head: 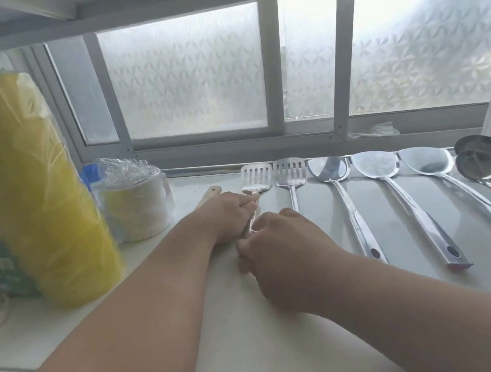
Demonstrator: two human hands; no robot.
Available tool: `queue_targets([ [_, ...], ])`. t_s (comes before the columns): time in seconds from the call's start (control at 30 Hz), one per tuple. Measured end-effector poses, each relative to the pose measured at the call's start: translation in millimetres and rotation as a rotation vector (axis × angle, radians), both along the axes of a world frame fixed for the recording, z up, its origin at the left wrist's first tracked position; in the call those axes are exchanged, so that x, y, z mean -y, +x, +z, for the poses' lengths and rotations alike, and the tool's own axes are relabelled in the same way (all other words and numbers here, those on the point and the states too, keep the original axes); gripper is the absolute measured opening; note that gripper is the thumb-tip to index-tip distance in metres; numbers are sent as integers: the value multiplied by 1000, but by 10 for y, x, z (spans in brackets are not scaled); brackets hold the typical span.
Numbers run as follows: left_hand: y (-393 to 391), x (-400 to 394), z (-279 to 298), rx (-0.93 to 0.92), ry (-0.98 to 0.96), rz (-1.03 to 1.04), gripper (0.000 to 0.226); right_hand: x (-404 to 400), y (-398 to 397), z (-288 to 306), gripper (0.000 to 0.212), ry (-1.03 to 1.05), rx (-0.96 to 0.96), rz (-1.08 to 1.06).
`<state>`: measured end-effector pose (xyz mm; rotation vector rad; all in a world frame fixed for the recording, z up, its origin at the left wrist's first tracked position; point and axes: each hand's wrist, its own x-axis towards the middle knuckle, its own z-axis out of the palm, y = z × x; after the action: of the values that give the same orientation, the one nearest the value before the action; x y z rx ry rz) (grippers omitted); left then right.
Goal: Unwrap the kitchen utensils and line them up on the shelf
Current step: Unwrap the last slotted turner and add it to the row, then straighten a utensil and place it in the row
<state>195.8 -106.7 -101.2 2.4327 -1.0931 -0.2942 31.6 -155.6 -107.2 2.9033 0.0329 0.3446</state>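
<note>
We have the leftmost slotted steel spatula (255, 178) under both hands on the white shelf (230, 314), blade toward the frosted window (190, 73), handle running back toward us. Most of that handle is hidden: our left hand (229, 216) curls over its upper part, our right hand (280, 244) pinches it lower down. Something thin and clear seems to cling there, hard to make out. A wooden handle tip (209, 195) peeks out behind the left hand. Rightward lie a second slotted spatula (289, 173), three solid steel turners (377, 164) and two ladles (481, 165), cut off at the edge, all parallel. Left stands a yellow plastic-wrapped roll (26, 185); no writing readable.
</note>
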Motion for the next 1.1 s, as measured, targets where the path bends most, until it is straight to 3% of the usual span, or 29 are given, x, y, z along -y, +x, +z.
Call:
queue_targets([
  [0.17,145,65,-90,-8,-86,34,29,-20,68,-12,24,59,38,-30],
  [0.53,95,95,-74,-18,-100,80,25,-9,15,37,33,115,14,-72],
  [0.67,99,89,-82,0,-112,56,33,-23,-5,35,34,125,16,-71],
  [1.1,247,127,-168,0,-111,23,31,-16,-3,-39,28,118,151,-54],
])
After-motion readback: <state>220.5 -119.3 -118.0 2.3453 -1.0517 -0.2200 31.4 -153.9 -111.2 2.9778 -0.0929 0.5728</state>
